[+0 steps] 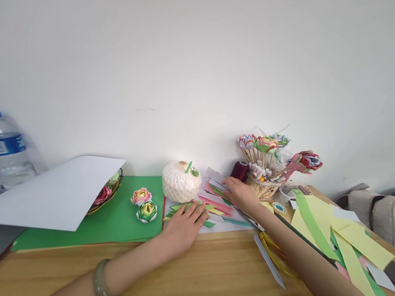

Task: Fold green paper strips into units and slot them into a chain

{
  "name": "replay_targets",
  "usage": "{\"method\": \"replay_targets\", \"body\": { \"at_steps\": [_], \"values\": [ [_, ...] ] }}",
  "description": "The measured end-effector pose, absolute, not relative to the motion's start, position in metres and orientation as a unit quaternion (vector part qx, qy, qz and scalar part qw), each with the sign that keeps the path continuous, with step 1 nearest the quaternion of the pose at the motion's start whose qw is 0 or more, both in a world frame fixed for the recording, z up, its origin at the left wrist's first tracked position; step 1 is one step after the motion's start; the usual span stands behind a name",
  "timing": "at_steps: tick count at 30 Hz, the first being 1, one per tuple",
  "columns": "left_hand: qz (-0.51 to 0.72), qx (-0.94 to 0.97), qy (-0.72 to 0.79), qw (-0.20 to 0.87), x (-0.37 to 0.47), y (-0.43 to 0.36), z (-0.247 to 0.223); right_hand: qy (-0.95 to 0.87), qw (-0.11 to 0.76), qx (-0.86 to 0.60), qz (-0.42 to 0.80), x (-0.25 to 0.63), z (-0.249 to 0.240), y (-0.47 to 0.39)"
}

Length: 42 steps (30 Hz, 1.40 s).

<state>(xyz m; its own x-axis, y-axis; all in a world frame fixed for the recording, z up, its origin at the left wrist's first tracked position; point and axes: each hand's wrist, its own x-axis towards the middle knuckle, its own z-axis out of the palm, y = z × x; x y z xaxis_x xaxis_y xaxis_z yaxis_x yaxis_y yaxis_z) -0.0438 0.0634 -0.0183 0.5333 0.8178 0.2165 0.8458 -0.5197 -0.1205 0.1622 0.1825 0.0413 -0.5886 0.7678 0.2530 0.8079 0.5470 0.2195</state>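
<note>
My left hand (185,227) lies with its fingers spread over a pile of coloured paper strips (217,200), in green, yellow, pink and white. To its right, my right hand (242,193) rests on the other side of the pile, its fingertips on pale strips, with nothing visibly gripped. Just behind the left hand sits a white foam-net ball (181,181) with a green strip on top. Two folded paper flowers, a pink one (141,196) and a green one (146,212), stand on green paper (128,229). Under my right forearm lie yellow-handled scissors (274,256), partly hidden.
A basket of paper flowers on sticks (263,185) and a dark thread spool (239,171) stand by the wall. Yellow and green paper pieces (342,235) spread at right. At left, a white sheet (57,190) partly covers a bowl (109,194), near a water bottle (4,148).
</note>
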Motion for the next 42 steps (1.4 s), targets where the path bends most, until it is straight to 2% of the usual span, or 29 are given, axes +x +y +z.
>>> {"method": "replay_targets", "body": {
  "at_steps": [27, 35, 42],
  "values": [
    [-0.043, -0.871, -0.480, 0.094, -0.044, 0.063, -0.015, -0.886, 0.062, -0.437, -0.139, 0.172, 0.051, 0.195],
    [-0.046, -0.871, -0.481, 0.085, -0.044, 0.060, -0.011, -0.871, 0.078, -0.442, -0.201, 0.171, 0.047, 0.199],
    [-0.048, -0.872, -0.479, 0.088, -0.044, 0.061, -0.011, -0.858, 0.127, -0.424, -0.261, 0.173, 0.046, 0.202]
  ]
}}
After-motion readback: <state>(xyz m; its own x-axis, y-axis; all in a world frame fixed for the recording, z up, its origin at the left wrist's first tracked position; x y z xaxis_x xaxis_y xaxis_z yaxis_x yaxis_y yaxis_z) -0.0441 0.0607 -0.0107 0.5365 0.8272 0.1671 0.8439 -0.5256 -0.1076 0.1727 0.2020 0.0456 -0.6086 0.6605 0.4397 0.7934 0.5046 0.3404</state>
